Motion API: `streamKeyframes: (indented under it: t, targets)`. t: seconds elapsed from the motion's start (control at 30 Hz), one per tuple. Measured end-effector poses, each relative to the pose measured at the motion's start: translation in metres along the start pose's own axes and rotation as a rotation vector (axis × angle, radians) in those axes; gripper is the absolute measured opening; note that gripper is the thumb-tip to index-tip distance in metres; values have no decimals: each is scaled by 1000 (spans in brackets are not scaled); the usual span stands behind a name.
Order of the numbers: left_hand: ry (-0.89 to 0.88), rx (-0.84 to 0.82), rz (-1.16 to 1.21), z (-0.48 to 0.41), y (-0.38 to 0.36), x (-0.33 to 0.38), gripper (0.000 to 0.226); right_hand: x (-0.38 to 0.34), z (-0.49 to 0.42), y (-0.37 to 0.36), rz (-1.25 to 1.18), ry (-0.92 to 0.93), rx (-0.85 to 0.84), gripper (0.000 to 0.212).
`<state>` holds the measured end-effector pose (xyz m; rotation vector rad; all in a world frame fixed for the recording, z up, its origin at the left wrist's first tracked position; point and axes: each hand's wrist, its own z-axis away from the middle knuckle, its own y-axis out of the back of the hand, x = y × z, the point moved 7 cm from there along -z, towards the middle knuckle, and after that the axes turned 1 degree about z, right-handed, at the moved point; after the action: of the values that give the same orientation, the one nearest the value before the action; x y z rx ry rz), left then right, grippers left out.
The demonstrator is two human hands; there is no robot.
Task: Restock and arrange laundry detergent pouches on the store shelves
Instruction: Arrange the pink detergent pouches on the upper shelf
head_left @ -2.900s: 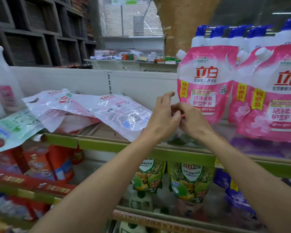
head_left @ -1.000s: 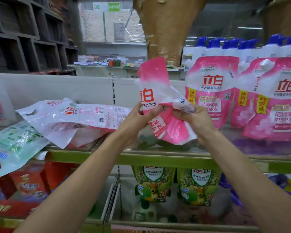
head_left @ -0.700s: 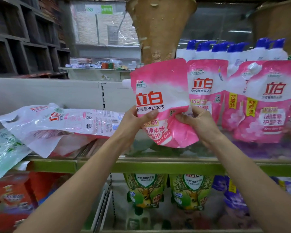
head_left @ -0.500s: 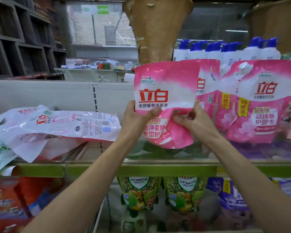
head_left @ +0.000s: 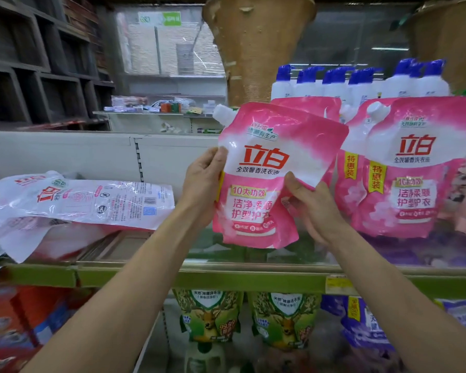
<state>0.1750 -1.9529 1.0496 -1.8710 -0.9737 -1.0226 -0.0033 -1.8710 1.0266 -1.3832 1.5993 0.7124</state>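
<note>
I hold a pink and white detergent pouch (head_left: 264, 168) upright above the shelf, its front facing me and its white spout at the top left. My left hand (head_left: 203, 181) grips its left edge, thumb on the front. My right hand (head_left: 311, 203) pinches its right side lower down. More pink pouches (head_left: 412, 168) of the same kind stand in a row on the shelf to the right, one directly behind the held pouch. The held pouch's bottom hangs a little above the shelf floor.
White pouches (head_left: 78, 200) lie flat in a loose pile on the shelf's left. The green shelf edge (head_left: 226, 275) runs across below my hands. Blue-capped white bottles (head_left: 334, 82) stand behind the pink row. Green deer pouches (head_left: 207, 316) and purple ones (head_left: 366, 324) fill the lower shelf.
The crumpled pouch has been straightened and turned front-on. My left hand has slid up its left edge and my right hand has moved to its right side.
</note>
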Motion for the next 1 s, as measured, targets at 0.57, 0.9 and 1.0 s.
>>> streamKeyframes:
  t: [0.57,0.9,1.0]
  targets:
    - [-189,160,-87,-2,-2,20,25,-25,-24,33,17,24,128,75]
    - [-186,236,97,-10,-9,29,23,-30,-16,46,215,175,182,10]
    - [-183,222,106,-10,-13,28,23,-28,-18,52,235,163,229,16]
